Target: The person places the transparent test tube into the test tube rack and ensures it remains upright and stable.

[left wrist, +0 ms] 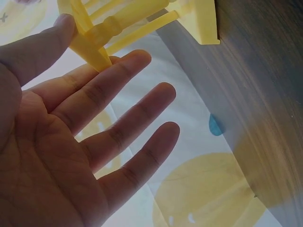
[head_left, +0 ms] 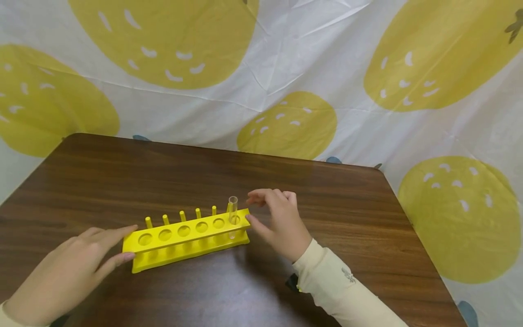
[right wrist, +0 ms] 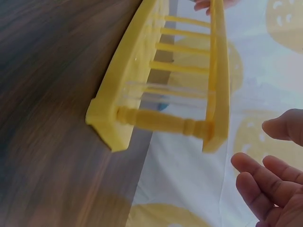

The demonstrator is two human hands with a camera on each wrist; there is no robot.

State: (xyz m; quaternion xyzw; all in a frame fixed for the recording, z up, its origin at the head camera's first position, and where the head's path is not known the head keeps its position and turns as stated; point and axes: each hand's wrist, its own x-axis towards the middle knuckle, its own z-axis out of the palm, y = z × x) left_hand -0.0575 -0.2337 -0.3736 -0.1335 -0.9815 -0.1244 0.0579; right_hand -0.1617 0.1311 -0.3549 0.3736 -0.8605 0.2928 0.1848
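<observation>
A yellow test tube rack (head_left: 192, 229) stands on the table, with several round holes along its top board and a row of pegs behind. One clear glass test tube (head_left: 233, 206) is upright in its rightmost hole. My left hand (head_left: 77, 259) pinches the left end of the top board between thumb and index finger; in the left wrist view the other fingers of that hand (left wrist: 94, 123) are spread out. Just off the rack's right end, my right hand (head_left: 282, 222) has loosely bent fingers. In the right wrist view, a gap shows between this hand (right wrist: 279, 184) and the rack (right wrist: 158, 120).
The dark wooden table (head_left: 327, 200) extends behind the rack and to both sides. Beyond its far edge hangs a white cloth (head_left: 204, 106) printed with large yellow fruit shapes. A small black object (head_left: 292, 282) shows under the right sleeve.
</observation>
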